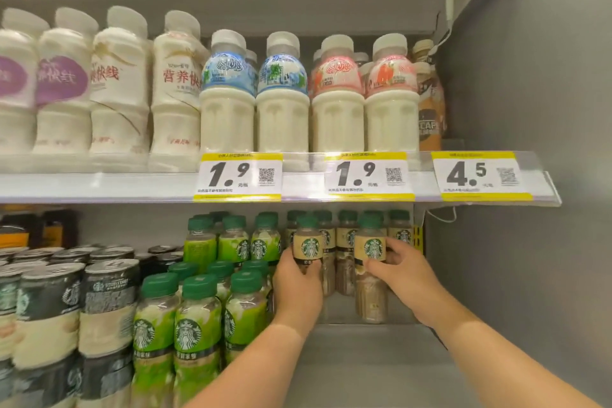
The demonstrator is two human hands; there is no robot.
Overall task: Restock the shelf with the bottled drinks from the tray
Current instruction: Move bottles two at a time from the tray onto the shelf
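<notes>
Both my hands reach into the lower shelf [364, 358] at the right. My left hand [296, 288] grips a beige-labelled coffee bottle with a green cap [307, 245], upright and held a little above the shelf floor. My right hand [402, 272] grips a second beige-labelled bottle [370, 248] that stands on the shelf. Several more bottles of the same kind [346, 235] stand in rows right behind them. The tray is not in view.
Green-labelled bottles [195, 328] fill the shelf left of my hands, with dark cans [66, 301] further left. White milk drinks [281, 99] line the upper shelf above price tags [238, 177]. A grey side wall [513, 275] closes the right.
</notes>
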